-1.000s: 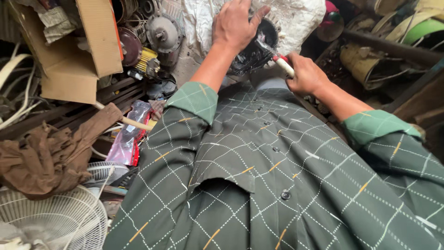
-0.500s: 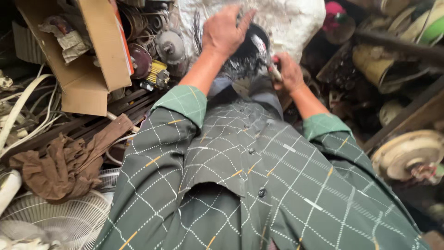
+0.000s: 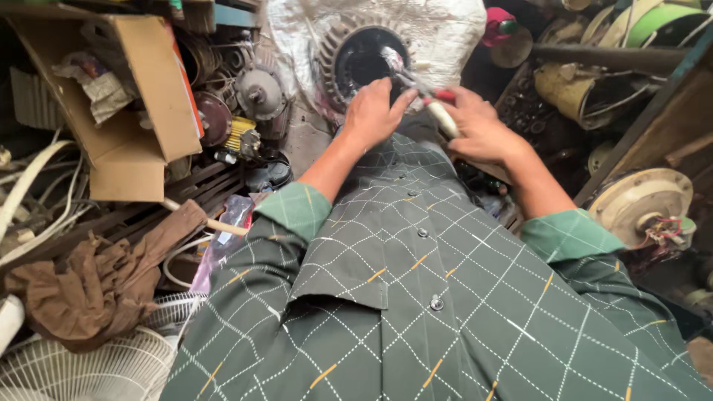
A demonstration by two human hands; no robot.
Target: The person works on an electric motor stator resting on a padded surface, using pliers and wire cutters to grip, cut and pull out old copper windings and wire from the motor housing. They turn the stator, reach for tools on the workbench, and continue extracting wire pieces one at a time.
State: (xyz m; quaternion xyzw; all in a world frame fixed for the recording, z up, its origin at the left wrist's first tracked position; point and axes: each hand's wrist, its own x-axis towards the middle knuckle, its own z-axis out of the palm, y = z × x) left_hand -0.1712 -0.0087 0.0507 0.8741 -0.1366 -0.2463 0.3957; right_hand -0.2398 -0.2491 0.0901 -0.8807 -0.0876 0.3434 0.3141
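Both hands work at the motor [image 3: 364, 63] on the white sack [image 3: 453, 33] ahead: left hand [image 3: 375, 111] curled against its finned rim, right hand [image 3: 479, 126] gripping pliers [image 3: 423, 89]; it looks heavy and rigid, best held by the rim.

The shirt [image 3: 445, 297] filling the lower centre is dark green, crossed by a diagonal check of thin white lines with short orange dashes, and its turned-back cuffs are a lighter plain green. At twelve o'clock, the motor housing [image 3: 356, 56] is grey with a black hollow, on a whitish sheet [image 3: 453, 33]. The pliers [image 3: 438, 104] have red and cream handles. At nine o'clock sits a tan cardboard box [image 3: 141, 126]; at eight o'clock a brown rag [image 3: 96, 282]; at seven o'clock a white fan grille [image 3: 82, 371].
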